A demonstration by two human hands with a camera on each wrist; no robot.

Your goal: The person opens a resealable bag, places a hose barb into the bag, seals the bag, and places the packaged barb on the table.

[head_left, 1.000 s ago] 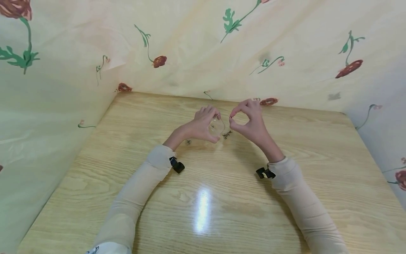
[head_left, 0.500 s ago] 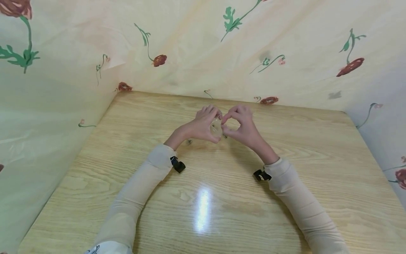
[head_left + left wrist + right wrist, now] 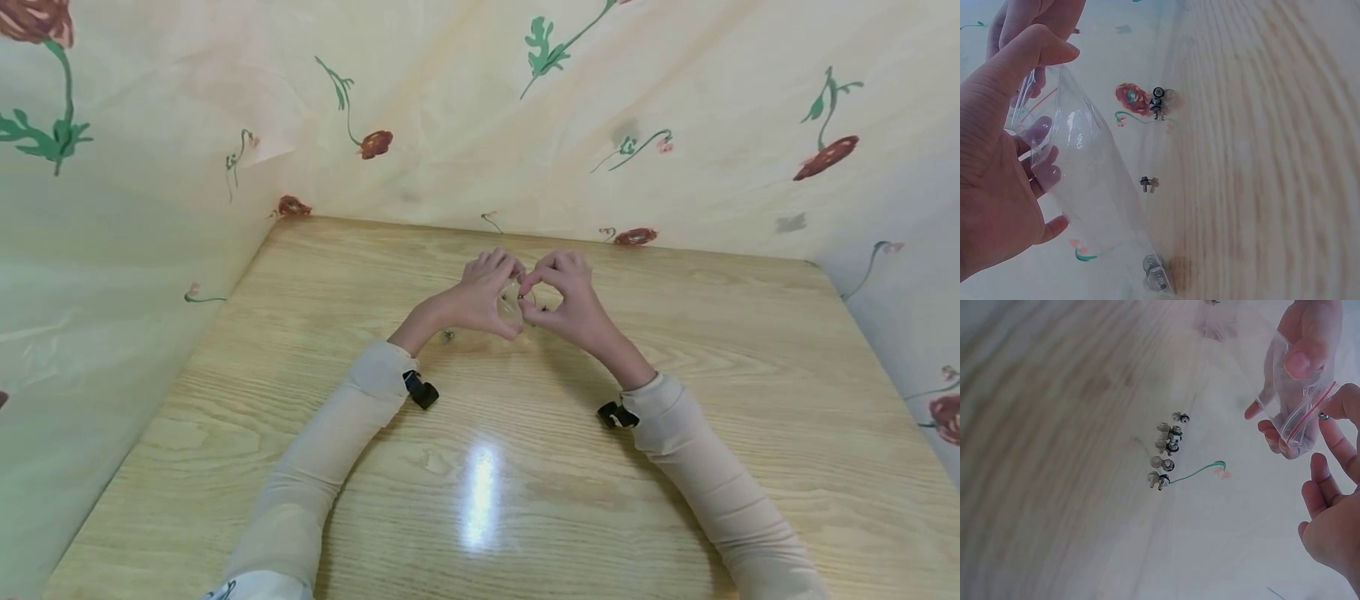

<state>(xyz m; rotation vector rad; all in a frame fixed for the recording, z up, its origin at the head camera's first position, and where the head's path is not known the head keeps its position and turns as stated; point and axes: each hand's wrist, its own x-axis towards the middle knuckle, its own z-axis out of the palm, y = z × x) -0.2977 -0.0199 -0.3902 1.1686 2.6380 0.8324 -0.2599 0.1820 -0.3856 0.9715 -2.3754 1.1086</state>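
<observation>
My left hand (image 3: 480, 298) holds a clear plastic zip bag (image 3: 1094, 165) by its upper end, thumb on one side and fingers on the other. A red line runs along the bag's mouth. Small metal screws (image 3: 1155, 275) lie in its bottom corner. Between thumb and index finger, my right hand (image 3: 572, 302) pinches a small screw (image 3: 1324, 415), mostly hidden by the fingertips, right beside the bag's mouth. Several loose screws (image 3: 1171, 440) with dark washers stand on the table near the bag in the right wrist view.
The wood-grain table (image 3: 480, 433) spreads under both arms. A flower-patterned cloth (image 3: 450, 108) hangs behind it and along the sides. Black wrist straps (image 3: 422, 390) sit at the cuffs of both light sleeves.
My right hand has moved left with the pinched screw, from apart from the bag to its mouth. The left hand has stayed nearly in place, holding the bag.
</observation>
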